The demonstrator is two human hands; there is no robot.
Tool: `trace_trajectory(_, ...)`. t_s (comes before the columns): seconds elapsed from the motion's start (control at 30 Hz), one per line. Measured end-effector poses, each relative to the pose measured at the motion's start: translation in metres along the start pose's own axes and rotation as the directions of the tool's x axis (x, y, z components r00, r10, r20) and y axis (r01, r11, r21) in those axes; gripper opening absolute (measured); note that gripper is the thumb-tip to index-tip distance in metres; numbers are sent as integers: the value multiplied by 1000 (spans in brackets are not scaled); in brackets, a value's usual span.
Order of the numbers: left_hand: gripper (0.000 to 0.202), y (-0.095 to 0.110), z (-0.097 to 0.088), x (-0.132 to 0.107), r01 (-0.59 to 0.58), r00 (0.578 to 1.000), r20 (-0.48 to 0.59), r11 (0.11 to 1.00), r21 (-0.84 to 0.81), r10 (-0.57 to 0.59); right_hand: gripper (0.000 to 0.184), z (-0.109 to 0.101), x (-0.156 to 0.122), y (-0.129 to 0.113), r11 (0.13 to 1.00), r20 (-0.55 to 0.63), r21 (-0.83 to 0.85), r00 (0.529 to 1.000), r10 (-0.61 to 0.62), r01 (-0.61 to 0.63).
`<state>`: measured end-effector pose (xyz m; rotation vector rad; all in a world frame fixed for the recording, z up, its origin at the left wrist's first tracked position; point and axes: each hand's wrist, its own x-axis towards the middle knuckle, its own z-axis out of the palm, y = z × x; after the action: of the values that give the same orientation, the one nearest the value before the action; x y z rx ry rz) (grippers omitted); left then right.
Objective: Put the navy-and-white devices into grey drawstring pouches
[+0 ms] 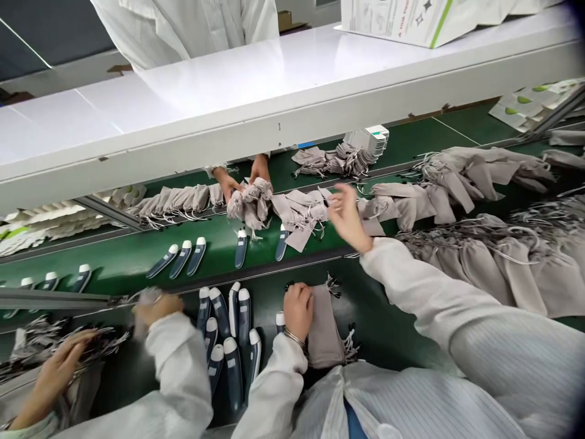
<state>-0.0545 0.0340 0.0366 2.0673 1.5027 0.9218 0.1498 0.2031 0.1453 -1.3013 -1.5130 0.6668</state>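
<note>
My left hand [298, 311] is closed over the left edge of a flat grey drawstring pouch [326, 329], which lies with others in a small stack. The white end of a dark blue handheld device [280, 319] shows just left of this hand. My right hand [345, 216] is raised over the green belt with its fingers apart, beside a heap of grey pouches [301, 210]; nothing is visible in it. Several dark blue devices with white ends [233, 366] lie in a group left of my left hand.
A white shelf [274, 91] crosses above the belt [214, 244]. Pouches pile up at right [516, 262]. At left, a co-worker's hands [158, 308] are near other pouches. Across the belt, another person's hands [260, 171] hold bunched pouches [250, 204].
</note>
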Motion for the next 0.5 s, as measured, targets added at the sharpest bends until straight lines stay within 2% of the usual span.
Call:
trace_trajectory(0.03,18,-3,3,-2,-13,1000,1,999,51,13,45,24,5,6,989,187,-133,979,82,-57)
trace_trajectory(0.07,17,-6,5,-4,-22,1000,-1,995,99,22,38,50,8,12,963,345,-254,921,182,-95)
trace_trajectory(0.1,15,-7,6,-5,-29,1000,-3,989,144,30,32,75,9,17,929,450,-352,850,274,-113)
trace_trajectory(0.13,13,-8,6,-5,-36,999,-3,982,183,37,28,98,9,21,897,499,-425,794,347,-125)
trace_trajectory(0.17,11,-9,6,-5,-45,999,0,975,217,46,28,120,9,24,868,501,-476,768,399,-141)
trace_trajectory(0.2,11,-8,5,-5,-59,998,9,968,244,59,34,138,9,28,840,472,-517,762,443,-167)
trace_trajectory(0.27,11,-6,2,-4,-99,995,36,956,276,93,54,166,11,34,769,393,-597,753,528,-228)
trace_trajectory(0.37,10,-1,-5,-5,-142,990,65,945,294,128,72,183,18,42,706,299,-628,736,608,-327)
trace_trajectory(0.43,10,2,-10,-5,-136,990,63,943,303,123,71,179,21,48,700,271,-596,721,638,-395)
trace_trajectory(0.5,12,3,-15,-4,-133,991,71,946,296,117,65,165,20,54,723,271,-520,715,645,-455)
